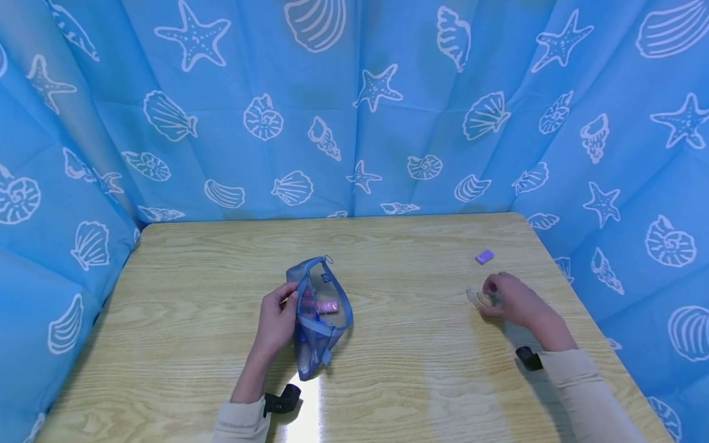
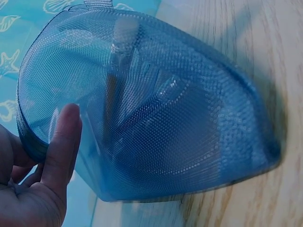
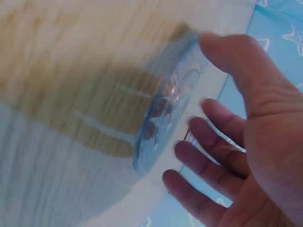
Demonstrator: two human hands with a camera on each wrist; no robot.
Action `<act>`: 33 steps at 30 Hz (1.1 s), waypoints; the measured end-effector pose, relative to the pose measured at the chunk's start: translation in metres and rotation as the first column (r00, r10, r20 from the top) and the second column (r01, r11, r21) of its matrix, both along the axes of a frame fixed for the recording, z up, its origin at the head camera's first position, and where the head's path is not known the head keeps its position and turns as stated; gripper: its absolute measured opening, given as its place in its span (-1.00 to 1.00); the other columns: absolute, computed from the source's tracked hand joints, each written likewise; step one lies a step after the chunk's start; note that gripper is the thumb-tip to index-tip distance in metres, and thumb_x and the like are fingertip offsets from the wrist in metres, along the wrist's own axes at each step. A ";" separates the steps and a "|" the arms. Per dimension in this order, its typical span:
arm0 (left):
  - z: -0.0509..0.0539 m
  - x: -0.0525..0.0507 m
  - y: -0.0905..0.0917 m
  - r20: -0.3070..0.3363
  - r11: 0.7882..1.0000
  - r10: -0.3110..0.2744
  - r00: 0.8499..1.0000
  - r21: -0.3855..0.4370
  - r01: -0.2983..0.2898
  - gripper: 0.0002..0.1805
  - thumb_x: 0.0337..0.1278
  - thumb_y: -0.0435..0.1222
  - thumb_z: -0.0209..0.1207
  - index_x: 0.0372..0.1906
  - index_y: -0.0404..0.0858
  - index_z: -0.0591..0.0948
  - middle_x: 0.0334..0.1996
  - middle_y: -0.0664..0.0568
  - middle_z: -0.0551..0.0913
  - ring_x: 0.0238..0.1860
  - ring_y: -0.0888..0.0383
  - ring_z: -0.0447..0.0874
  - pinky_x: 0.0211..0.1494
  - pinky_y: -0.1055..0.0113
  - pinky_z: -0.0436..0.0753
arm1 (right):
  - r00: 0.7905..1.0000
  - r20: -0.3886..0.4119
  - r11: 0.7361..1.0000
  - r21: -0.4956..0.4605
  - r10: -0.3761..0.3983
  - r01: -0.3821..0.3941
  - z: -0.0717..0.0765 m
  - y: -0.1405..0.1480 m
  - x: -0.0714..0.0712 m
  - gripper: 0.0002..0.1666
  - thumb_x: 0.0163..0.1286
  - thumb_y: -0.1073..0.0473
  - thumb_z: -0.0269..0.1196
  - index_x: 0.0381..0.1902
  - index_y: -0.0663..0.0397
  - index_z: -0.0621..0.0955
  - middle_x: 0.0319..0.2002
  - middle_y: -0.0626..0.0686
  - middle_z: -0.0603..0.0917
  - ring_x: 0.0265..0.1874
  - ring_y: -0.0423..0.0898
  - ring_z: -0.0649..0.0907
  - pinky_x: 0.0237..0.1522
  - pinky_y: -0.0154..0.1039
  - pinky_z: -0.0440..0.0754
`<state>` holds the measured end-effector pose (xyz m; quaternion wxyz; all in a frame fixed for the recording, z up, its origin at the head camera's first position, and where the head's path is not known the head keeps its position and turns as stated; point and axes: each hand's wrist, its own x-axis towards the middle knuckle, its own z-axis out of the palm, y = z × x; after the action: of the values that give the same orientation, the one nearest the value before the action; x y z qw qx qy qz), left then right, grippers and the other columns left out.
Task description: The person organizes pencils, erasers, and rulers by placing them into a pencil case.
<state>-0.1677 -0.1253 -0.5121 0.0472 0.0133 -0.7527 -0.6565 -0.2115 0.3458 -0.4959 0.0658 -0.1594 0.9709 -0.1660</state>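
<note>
A blue mesh zip pouch [image 1: 318, 359] stands unzipped on the table, and its edge is pinched between the thumb and fingers of my left hand [image 1: 278, 319]. Through the opening a small pink object [image 1: 327, 307] shows. In the left wrist view the mesh pouch [image 2: 170, 137] fills most of the picture; the things inside are blurred by the netting. On the right, my right hand [image 1: 518, 300] holds a clear protractor [image 1: 477, 298] just at the tabletop. Seen from the right wrist, the protractor [image 3: 165, 104] is tilted on edge, the thumb at one end and its fingers curled beside it.
A small purple block [image 1: 484, 257], perhaps an eraser, lies beyond my right hand. The wooden table [image 1: 407, 389] is bordered at the back and sides by a blue curtain [image 1: 407, 43] with seashell prints.
</note>
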 end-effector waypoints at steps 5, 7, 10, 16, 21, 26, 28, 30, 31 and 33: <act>0.000 0.000 0.001 -0.011 1.000 -0.005 1.000 0.015 0.005 -0.69 0.52 -0.48 -0.08 0.11 -0.51 0.60 -0.10 -0.33 0.64 -0.32 0.18 0.66 -0.38 0.46 0.64 | 1.000 0.011 1.000 0.004 0.017 -0.017 0.000 0.005 0.001 -0.50 0.15 0.12 0.54 -0.15 0.38 0.60 -0.21 0.24 0.61 -0.20 0.13 0.61 -0.10 0.11 0.62; -0.001 0.000 0.001 -0.018 1.000 -0.006 1.000 0.021 0.006 -0.69 0.52 -0.49 -0.08 0.11 -0.53 0.60 -0.10 -0.35 0.66 -0.30 0.18 0.68 -0.36 0.46 0.65 | 1.000 0.023 1.000 0.008 0.013 -0.013 0.000 0.006 0.001 -0.52 0.15 0.12 0.54 -0.17 0.37 0.61 -0.22 0.23 0.61 -0.20 0.12 0.61 -0.09 0.11 0.62; -0.002 0.000 0.001 -0.018 1.000 0.000 1.000 0.019 0.000 -0.69 0.51 -0.50 -0.07 0.11 -0.52 0.61 -0.11 -0.36 0.67 -0.30 0.18 0.68 -0.35 0.47 0.65 | 0.999 0.035 1.000 0.008 0.007 -0.007 -0.001 0.006 0.000 -0.53 0.16 0.13 0.53 -0.17 0.39 0.60 -0.23 0.23 0.61 -0.22 0.10 0.60 -0.09 0.10 0.62; -0.002 -0.001 0.002 -0.016 1.000 0.003 1.000 0.012 -0.003 -0.69 0.50 -0.49 -0.07 0.11 -0.52 0.61 -0.12 -0.36 0.68 -0.31 0.17 0.68 -0.38 0.46 0.63 | 0.999 0.046 1.000 0.005 -0.001 0.001 -0.003 0.007 0.001 -0.59 0.19 0.17 0.51 -0.22 0.38 0.60 -0.27 0.19 0.60 -0.27 0.05 0.56 -0.16 0.04 0.61; -0.003 -0.001 0.003 -0.007 0.999 -0.006 1.000 0.031 0.006 -0.69 0.50 -0.50 -0.08 0.12 -0.53 0.60 -0.10 -0.38 0.67 -0.30 0.17 0.68 -0.38 0.47 0.64 | 0.997 0.080 1.000 -0.020 -0.017 0.019 -0.002 0.005 0.002 -0.67 0.23 0.18 0.49 -0.26 0.33 0.61 -0.30 0.15 0.58 -0.33 -0.01 0.51 -0.24 -0.07 0.56; -0.003 0.000 0.002 -0.003 0.999 -0.013 1.000 0.030 0.013 -0.69 0.52 -0.49 -0.08 0.14 -0.53 0.59 -0.08 -0.37 0.67 -0.30 0.18 0.69 -0.37 0.46 0.65 | 0.996 0.075 0.999 -0.021 -0.036 0.038 -0.002 0.003 0.006 -0.53 0.21 0.15 0.51 -0.12 0.39 0.59 -0.19 0.23 0.63 -0.20 0.09 0.59 -0.12 0.06 0.63; -0.002 0.000 0.002 0.001 0.999 -0.020 1.000 0.045 0.020 -0.69 0.53 -0.49 -0.08 0.14 -0.53 0.59 -0.08 -0.37 0.66 -0.29 0.17 0.70 -0.36 0.45 0.67 | 0.997 0.070 0.999 -0.013 -0.038 0.039 -0.001 0.002 0.008 -0.53 0.21 0.15 0.51 -0.12 0.41 0.61 -0.18 0.26 0.63 -0.18 0.12 0.61 -0.10 0.09 0.64; -0.001 0.000 0.002 -0.001 0.998 -0.026 1.000 0.059 0.026 -0.68 0.53 -0.49 -0.09 0.14 -0.54 0.58 -0.07 -0.38 0.66 -0.29 0.15 0.72 -0.35 0.44 0.69 | 0.997 0.059 0.999 0.006 -0.041 0.041 0.001 0.000 0.012 -0.56 0.23 0.15 0.49 -0.13 0.42 0.63 -0.19 0.25 0.63 -0.18 0.13 0.61 -0.10 0.09 0.65; -0.001 0.000 0.002 0.000 0.997 -0.028 1.000 0.067 0.028 -0.68 0.53 -0.49 -0.09 0.14 -0.54 0.58 -0.07 -0.39 0.67 -0.28 0.14 0.73 -0.34 0.44 0.70 | 0.998 0.052 0.999 0.017 -0.043 0.042 0.003 -0.002 0.013 -0.57 0.24 0.16 0.49 -0.14 0.43 0.64 -0.19 0.25 0.62 -0.19 0.14 0.61 -0.11 0.09 0.65; 0.000 0.000 0.002 0.000 0.998 -0.025 1.000 0.066 0.025 -0.69 0.53 -0.49 -0.09 0.13 -0.54 0.59 -0.08 -0.39 0.66 -0.29 0.14 0.72 -0.35 0.44 0.69 | 0.998 0.046 0.998 0.044 -0.053 0.051 0.006 -0.005 0.016 -0.59 0.26 0.16 0.47 -0.16 0.45 0.65 -0.21 0.25 0.61 -0.21 0.15 0.58 -0.14 0.10 0.64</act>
<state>-0.1681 -0.1238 -0.5125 0.0380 0.0057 -0.7309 -0.6814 -0.1954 0.3407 -0.4903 0.0878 -0.1286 0.9762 -0.1508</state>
